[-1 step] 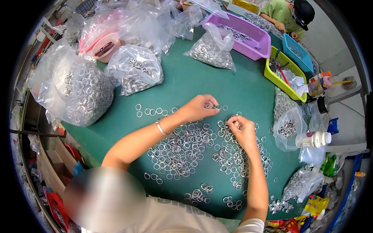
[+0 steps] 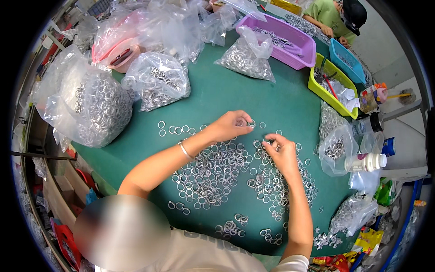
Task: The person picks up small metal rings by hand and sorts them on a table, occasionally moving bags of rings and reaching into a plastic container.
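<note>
My left hand is over the green table, a silver bangle on its wrist. Its thumb and fingers are closed on a small silver metal ring at the tips. Beyond them lies one loose ring; a loose row of rings runs to the left. Below that wrist spreads a pile of metal rings. My right hand hovers at the top of a second ring pile, thumb and forefinger a little apart. Nothing shows between them, though the curled fingers are partly hidden.
Clear bags of rings crowd the left and back. Purple, lime and blue baskets stand at the far right, near a co-worker in green. A white bottle lies at the right edge. Small ring clusters sit near me.
A ring beyond my left fingertips is now at them. My right thumb and forefinger have parted slightly and moved a little to the left. The piles look the same.
</note>
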{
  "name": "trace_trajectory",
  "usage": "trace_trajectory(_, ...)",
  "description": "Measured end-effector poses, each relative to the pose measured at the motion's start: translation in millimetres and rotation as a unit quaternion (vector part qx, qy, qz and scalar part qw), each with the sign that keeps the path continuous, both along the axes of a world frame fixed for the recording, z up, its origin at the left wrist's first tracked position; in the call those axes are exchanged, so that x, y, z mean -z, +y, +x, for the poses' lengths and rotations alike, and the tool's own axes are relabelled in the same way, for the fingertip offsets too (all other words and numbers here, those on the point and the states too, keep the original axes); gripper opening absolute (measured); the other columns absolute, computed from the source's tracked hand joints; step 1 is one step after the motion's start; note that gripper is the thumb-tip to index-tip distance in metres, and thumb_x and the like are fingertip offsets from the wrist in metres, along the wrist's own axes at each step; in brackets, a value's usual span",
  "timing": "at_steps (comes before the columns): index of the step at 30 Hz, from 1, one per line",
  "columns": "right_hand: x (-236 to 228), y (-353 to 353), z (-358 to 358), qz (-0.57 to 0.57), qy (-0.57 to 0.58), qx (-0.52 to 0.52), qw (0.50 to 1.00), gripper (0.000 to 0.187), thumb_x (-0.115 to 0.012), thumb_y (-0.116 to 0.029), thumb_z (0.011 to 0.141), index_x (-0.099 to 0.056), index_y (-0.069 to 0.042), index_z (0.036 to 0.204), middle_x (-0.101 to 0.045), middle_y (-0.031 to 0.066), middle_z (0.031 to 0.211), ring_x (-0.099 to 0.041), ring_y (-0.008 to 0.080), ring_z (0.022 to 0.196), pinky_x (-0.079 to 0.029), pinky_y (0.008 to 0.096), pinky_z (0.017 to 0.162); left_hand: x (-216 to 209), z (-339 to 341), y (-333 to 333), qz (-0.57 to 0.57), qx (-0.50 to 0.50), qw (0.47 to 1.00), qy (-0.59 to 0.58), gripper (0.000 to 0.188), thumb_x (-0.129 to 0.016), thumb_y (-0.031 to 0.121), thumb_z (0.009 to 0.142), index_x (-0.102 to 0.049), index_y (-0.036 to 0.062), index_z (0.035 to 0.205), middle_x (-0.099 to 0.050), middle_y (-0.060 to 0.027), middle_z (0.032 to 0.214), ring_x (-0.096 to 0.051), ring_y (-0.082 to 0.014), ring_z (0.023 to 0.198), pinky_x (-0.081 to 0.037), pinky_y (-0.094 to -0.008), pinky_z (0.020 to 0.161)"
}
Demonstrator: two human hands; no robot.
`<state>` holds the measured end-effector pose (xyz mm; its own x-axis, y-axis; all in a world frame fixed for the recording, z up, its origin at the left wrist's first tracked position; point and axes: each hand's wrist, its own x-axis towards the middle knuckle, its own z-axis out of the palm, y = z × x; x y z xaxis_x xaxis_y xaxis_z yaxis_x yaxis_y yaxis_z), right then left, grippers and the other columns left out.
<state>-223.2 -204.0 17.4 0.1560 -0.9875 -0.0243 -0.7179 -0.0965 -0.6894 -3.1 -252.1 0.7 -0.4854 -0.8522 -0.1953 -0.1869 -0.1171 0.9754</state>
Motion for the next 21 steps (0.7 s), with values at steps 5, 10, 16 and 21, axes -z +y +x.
trace_trajectory(5, 4.5, 0.8, 20.1, -0.118, 0.139, -0.063, 0.981, 0.019, -0.075, -0.019, 0.076, -0.069, -0.007, 0.09, -0.064, 0.0104, 0.064, -0.063, 0.0305, 0.06, -0.049, 0.0409, 0.056, -2.1, 18.1, 13.2, 0.384, 0.043, 0.797, 0.464, 0.029, -0.051, 0.023, 0.091, -0.054, 0.0034, 0.111, -0.058, -0.0076, 0.09, -0.051, -0.013, 0.074, -0.043, -0.0267, 0.064)
trace_trajectory(10, 2.6, 1.5, 13.1, -0.029, 0.099, 0.0, 0.995, 0.015, -0.075, -0.017, 0.074, -0.067, -0.006, 0.08, -0.064, 0.0098, 0.065, -0.064, 0.0309, 0.061, -0.049, 0.0417, 0.055, -7.3, 34.4, 21.8, 0.226, -0.126, 0.947, 0.188, 0.022, -0.05, 0.017, 0.092, -0.065, 0.0021, 0.086, -0.06, -0.0065, 0.08, -0.053, -0.0137, 0.07, -0.043, -0.0257, 0.06)
trace_trajectory(16, 3.0, 1.0, 25.0, -0.07, 0.163, -0.029, 0.984, 0.019, -0.074, -0.02, 0.077, -0.065, -0.005, 0.084, -0.065, 0.0144, 0.068, -0.064, 0.0342, 0.065, -0.05, 0.0434, 0.057, -12.2, 20.3, 41.5, -0.182, -0.017, 0.971, -0.158, 0.014, -0.065, 0.015, 0.087, -0.068, 0.0027, 0.09, -0.061, -0.0094, 0.076, -0.056, -0.0205, 0.068, -0.046, -0.0337, 0.063)
trace_trajectory(21, 6.2, 2.7, 19.5, -0.115, 0.202, -0.052, 0.971, 0.019, -0.07, -0.02, 0.08, -0.062, -0.003, 0.084, -0.065, 0.0182, 0.071, -0.065, 0.0375, 0.068, -0.051, 0.0463, 0.059, 3.2, 3.5, 46.6, -0.274, -0.016, 0.948, -0.16, 0.016, -0.068, 0.013, 0.084, -0.067, 0.002, 0.095, -0.063, -0.0122, 0.08, -0.058, -0.029, 0.07, -0.047, -0.0375, 0.065)
